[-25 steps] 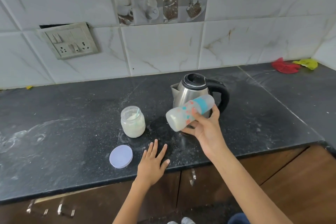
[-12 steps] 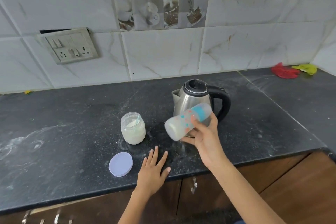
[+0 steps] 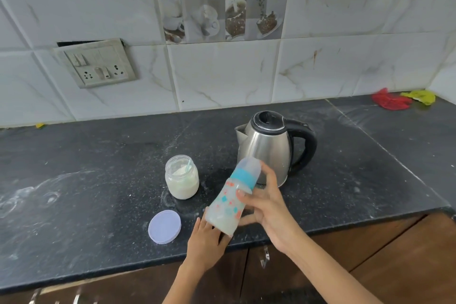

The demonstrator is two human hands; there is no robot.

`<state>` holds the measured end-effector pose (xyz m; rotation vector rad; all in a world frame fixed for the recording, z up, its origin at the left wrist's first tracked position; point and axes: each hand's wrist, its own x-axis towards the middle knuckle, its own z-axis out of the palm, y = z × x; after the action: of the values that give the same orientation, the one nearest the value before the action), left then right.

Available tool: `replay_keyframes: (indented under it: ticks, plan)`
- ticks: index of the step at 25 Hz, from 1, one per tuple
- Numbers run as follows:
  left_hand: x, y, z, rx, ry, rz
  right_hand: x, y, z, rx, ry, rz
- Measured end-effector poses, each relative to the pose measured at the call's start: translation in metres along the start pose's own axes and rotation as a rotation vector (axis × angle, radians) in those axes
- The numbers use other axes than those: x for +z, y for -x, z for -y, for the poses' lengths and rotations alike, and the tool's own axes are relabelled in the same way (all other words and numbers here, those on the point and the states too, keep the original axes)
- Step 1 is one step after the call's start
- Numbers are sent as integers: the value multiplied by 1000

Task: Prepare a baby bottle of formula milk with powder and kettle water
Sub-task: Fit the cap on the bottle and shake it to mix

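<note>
My right hand (image 3: 267,207) grips a capped baby bottle (image 3: 232,197) with a blue collar and coloured print, tilted with its cap up and to the right and whitish liquid inside. The bottle's base hangs just above my left hand (image 3: 206,242), which rests flat on the counter edge, its fingertips partly hidden behind the bottle. An open glass jar of white powder (image 3: 182,177) with a scoop inside stands to the left of the bottle. Its pale purple lid (image 3: 164,226) lies flat nearer the counter edge. A steel kettle (image 3: 267,145) with a black handle stands behind the bottle.
The black stone counter (image 3: 98,192) is dusted with white powder. A socket plate (image 3: 98,64) is on the tiled wall. Red and yellow cloths (image 3: 399,100) lie in the far right corner. Brown cabinet doors (image 3: 370,266) sit below the counter edge.
My right hand has swung the bottle from nearly horizontal to a steeper tilt, lowering its base toward my left hand. The left hand stays on the counter.
</note>
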<state>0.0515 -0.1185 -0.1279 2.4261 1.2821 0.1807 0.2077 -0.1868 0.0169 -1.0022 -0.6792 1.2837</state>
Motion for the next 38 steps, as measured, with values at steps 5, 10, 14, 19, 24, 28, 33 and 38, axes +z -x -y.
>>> replay_keyframes:
  ticks: [5, 10, 14, 19, 24, 28, 33, 38]
  plan:
    - [-1, -1, -2, 5, -63, 29, -3, -4, 5, 2, -28, -57]
    - [-3, -2, 1, 22, -120, 57, -7, -8, 8, -25, -144, -128]
    - [-5, -2, -2, 10, -125, 87, -7, -10, 11, 29, -193, -36]
    - [-7, 0, -4, 7, -138, 92, -9, -12, 19, 25, -183, -58]
    - [-7, 0, -3, 10, -137, 91, -6, -9, 18, 146, -191, -141]
    - [-7, -1, -2, 8, -138, 95, -12, -4, 16, 240, -266, -72]
    - [-5, -1, -3, 4, -128, 100, -17, -6, 27, 123, -22, 33]
    - [-2, -1, 1, 8, -130, 92, 0, -8, 17, 8, -74, 15]
